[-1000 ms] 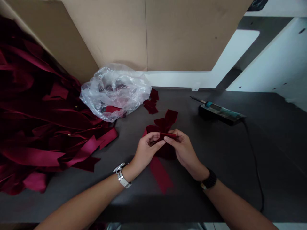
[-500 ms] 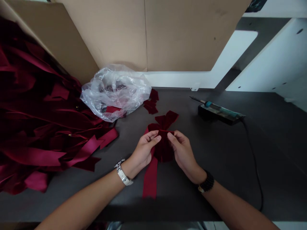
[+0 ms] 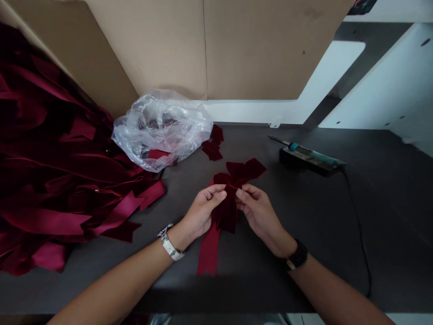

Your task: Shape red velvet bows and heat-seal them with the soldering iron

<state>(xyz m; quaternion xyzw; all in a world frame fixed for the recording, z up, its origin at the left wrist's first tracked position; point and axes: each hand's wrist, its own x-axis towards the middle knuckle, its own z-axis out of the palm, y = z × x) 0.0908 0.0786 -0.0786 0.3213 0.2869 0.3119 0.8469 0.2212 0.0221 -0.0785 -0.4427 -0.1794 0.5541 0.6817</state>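
While left hand and right hand pinch burgundy velvet bow — plush pile, flat ribbon tail.

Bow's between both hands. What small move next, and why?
I'd probably even out the velvet bow first: ease its upper right loop inward with the right hand, since that loop reaches farther out than the upper left one, while the left hand holds the centre.
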